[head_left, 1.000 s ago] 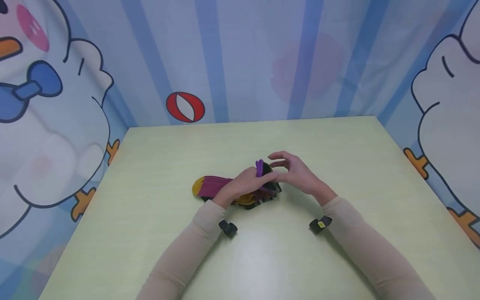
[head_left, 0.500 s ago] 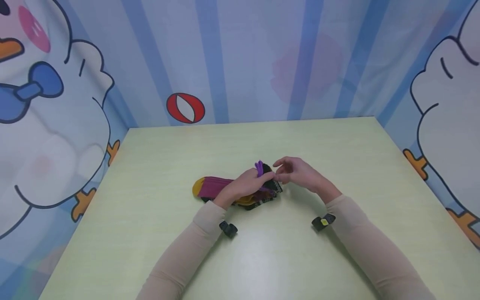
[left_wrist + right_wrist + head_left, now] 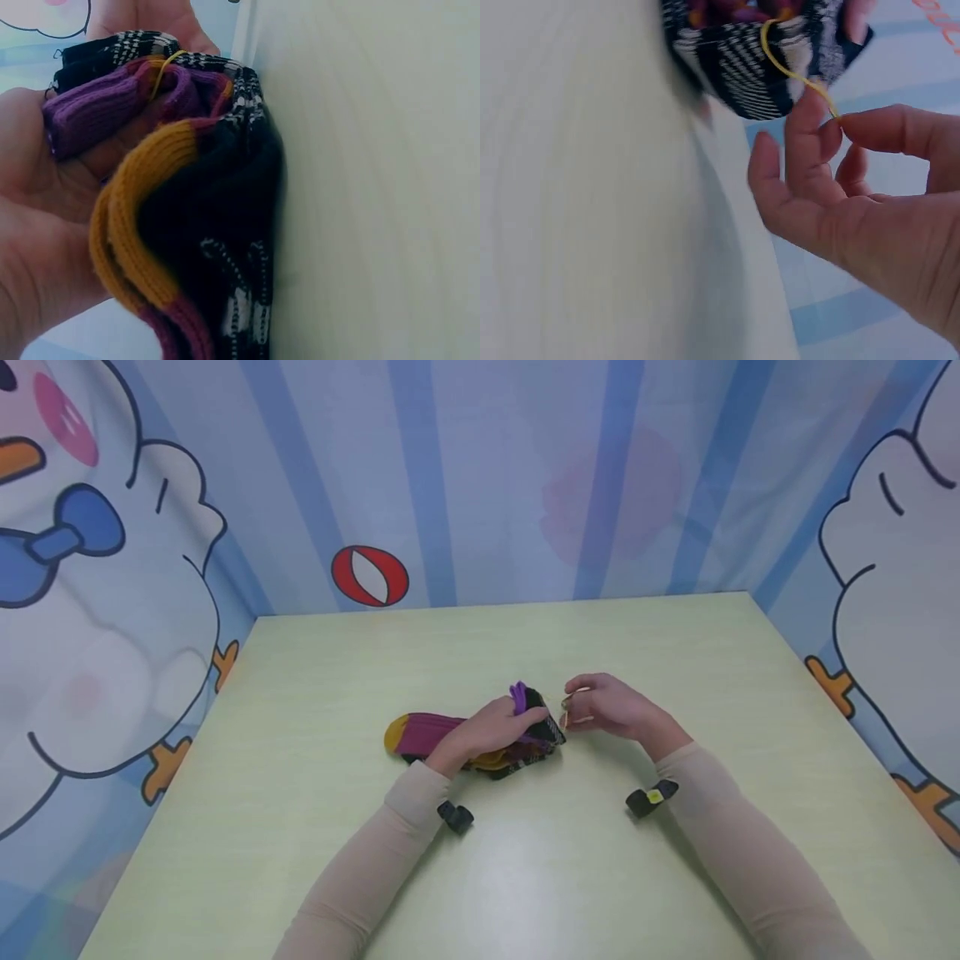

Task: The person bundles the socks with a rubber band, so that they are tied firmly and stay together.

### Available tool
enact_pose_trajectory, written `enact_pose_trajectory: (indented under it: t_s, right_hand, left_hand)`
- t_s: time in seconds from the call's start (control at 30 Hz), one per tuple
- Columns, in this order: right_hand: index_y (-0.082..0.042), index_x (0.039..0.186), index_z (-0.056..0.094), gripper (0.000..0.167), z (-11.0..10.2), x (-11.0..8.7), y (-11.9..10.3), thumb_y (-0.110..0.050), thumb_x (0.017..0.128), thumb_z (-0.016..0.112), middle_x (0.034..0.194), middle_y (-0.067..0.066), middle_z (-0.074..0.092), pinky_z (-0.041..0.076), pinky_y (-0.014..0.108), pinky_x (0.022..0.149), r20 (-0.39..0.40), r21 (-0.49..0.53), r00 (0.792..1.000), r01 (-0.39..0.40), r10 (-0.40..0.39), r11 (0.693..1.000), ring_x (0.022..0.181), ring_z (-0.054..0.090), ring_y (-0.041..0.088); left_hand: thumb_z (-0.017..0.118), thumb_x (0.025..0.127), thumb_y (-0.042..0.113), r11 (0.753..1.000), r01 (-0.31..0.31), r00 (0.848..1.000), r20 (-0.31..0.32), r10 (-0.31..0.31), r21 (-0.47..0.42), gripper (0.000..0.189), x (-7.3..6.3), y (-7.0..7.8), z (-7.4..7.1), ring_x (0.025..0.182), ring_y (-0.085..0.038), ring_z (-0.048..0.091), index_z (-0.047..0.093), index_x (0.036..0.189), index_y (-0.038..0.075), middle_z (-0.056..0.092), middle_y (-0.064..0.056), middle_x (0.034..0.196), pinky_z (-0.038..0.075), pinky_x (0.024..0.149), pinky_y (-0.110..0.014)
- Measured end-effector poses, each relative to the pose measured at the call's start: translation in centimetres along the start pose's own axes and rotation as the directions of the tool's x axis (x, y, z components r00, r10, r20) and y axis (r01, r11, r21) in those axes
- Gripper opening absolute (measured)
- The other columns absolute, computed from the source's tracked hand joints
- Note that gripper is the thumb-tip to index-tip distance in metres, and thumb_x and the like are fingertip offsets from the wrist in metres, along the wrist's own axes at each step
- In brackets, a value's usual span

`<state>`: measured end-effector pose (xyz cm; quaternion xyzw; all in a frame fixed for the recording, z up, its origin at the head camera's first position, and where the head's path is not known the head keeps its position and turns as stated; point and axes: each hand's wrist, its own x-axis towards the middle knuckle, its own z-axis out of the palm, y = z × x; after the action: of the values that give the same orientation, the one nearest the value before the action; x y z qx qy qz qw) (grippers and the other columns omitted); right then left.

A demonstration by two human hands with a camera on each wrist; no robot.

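Observation:
A bundle of socks [image 3: 427,732] in maroon, mustard, purple and patterned black lies on the table, its cuffs folded over at the right end. My left hand [image 3: 493,725] grips the folded end, thumb on the near side. In the left wrist view a thin yellow rubber band [image 3: 160,77] crosses the folded part of the socks [image 3: 202,187]. To the right of the bundle, my right hand [image 3: 609,706] pinches that band [image 3: 795,76] between thumb and forefinger. The band runs taut from the patterned cuff [image 3: 742,75] to those fingertips.
The pale table [image 3: 337,860] reaches back to a blue striped backdrop [image 3: 510,485] with a printed red ball. Cartoon figures are printed on the side panels. A small dark wrist camera [image 3: 456,817] sits on the left sleeve, another camera [image 3: 651,798] on the right.
My right hand has moved a little to the right, away from the socks, drawing the rubber band out with it. My left hand and the bundle have stayed almost in place.

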<state>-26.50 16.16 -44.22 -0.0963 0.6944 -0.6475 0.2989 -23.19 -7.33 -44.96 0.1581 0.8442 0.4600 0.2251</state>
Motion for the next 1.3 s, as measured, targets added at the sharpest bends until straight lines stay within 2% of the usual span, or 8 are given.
enact_pose_trajectory:
  t_s: [0.1, 0.33, 0.57, 0.7, 0.9, 1.1, 1.2, 1.3]
  right_hand:
    - [-0.003, 0.099, 0.05, 0.016, -1.2, -0.3, -0.4, 0.002, 0.102, 0.035, 0.086, 0.006, 0.054, 0.05, 0.044, 0.089, 0.111, 0.297, 0.994, -0.024, -0.009, 0.955, 0.072, 0.055, 0.016]
    - [0.001, 0.103, 0.058, 0.047, -3.7, -1.4, -1.0, 0.007, 0.102, 0.011, 0.086, 0.01, 0.047, 0.048, 0.036, 0.082, 0.308, 0.69, 0.935, -0.092, -0.176, 0.718, 0.067, 0.031, 0.015]
    - [-0.004, 0.114, 0.073, 0.044, -4.5, -1.6, -0.4, 0.012, 0.103, 0.033, 0.11, 0.009, 0.068, 0.055, 0.024, 0.069, 0.234, 0.652, 0.889, 0.158, -0.394, 0.742, 0.09, 0.067, 0.021]
    - [0.0, 0.106, 0.072, 0.024, -3.7, -1.3, -0.3, -0.004, 0.104, 0.048, 0.104, 0.009, 0.067, 0.054, 0.024, 0.069, 0.06, 0.668, 0.909, 0.27, -0.412, 0.694, 0.087, 0.064, 0.02]
    - [-0.002, 0.077, 0.059, 0.038, -2.9, -1.0, -0.8, -0.011, 0.108, 0.04, 0.083, 0.006, 0.056, 0.045, 0.033, 0.087, -0.14, 0.653, 0.89, 0.412, -0.434, 0.635, 0.082, 0.05, 0.02]
    - [-0.01, 0.066, 0.039, 0.042, -3.6, -1.3, -1.0, -0.006, 0.105, 0.023, 0.059, 0.0, 0.027, 0.033, 0.026, 0.059, -0.025, 0.686, 0.938, 0.268, -0.347, 0.677, 0.058, 0.024, 0.016]
    - [-0.008, 0.07, 0.043, 0.041, -4.0, -1.4, -0.8, -0.008, 0.106, 0.024, 0.06, -0.002, 0.026, 0.037, 0.025, 0.054, 0.119, 0.78, 0.944, 0.103, -0.308, 0.617, 0.055, 0.023, 0.013]
    - [-0.004, 0.081, 0.048, 0.034, -4.2, -1.2, -0.5, -0.01, 0.108, 0.027, 0.065, 0.0, 0.032, 0.046, 0.029, 0.06, 0.23, 0.863, 0.929, -0.058, -0.289, 0.501, 0.06, 0.03, 0.014]
  left_hand:
    - [0.049, 0.1, 0.054, 1.0, -0.007, 1.0, -0.003, 0.007, 0.002, 0.051, 0.1, 0.0, 0.1, 0.062, -0.016, 0.049, 0.06, 0.106, 0.005, 0.055, -0.005, 0.08, 0.042, 0.053, -0.028]
    - [0.049, 0.1, 0.053, 0.996, -0.048, 0.999, -0.008, 0.049, 0.069, 0.049, 0.2, -0.1, 0.1, 0.062, -0.016, 0.049, 0.062, 0.093, 0.006, 0.053, -0.003, 0.073, 0.04, 0.055, -0.028]
    - [0.05, 0.099, 0.053, 0.998, -0.039, 0.999, 0.019, 0.038, 0.058, 0.049, 0.0, -0.3, 0.0, 0.061, -0.016, 0.049, 0.063, 0.096, 0.005, 0.054, -0.004, 0.073, 0.042, 0.054, -0.028]
    - [0.05, 0.1, 0.052, 0.998, -0.043, 0.999, 0.031, 0.042, 0.053, 0.049, 0.1, -0.5, -0.1, 0.058, -0.015, 0.047, 0.062, 0.094, 0.005, 0.052, -0.003, 0.07, 0.04, 0.051, -0.027]
    - [0.05, 0.101, 0.049, 0.994, -0.082, 0.996, 0.048, 0.078, 0.07, 0.047, 0.4, -0.6, -0.1, 0.055, -0.013, 0.044, 0.06, 0.088, 0.005, 0.048, 0.001, 0.066, 0.038, 0.049, -0.026]
    - [0.048, 0.103, 0.045, 0.987, -0.138, 0.988, 0.075, 0.132, 0.077, 0.041, 0.3, -0.6, -0.1, 0.055, -0.013, 0.042, 0.054, 0.084, 0.009, 0.043, 0.002, 0.065, 0.037, 0.051, -0.026]
    - [0.048, 0.103, 0.045, 0.988, -0.137, 0.988, 0.08, 0.132, 0.071, 0.041, 0.2, -0.6, -0.2, 0.055, -0.013, 0.041, 0.053, 0.084, 0.009, 0.043, 0.002, 0.066, 0.036, 0.051, -0.027]
    - [0.048, 0.103, 0.045, 0.988, -0.133, 0.989, 0.075, 0.127, 0.075, 0.041, 0.2, -0.6, -0.2, 0.055, -0.013, 0.042, 0.053, 0.085, 0.009, 0.043, 0.002, 0.066, 0.036, 0.052, -0.026]
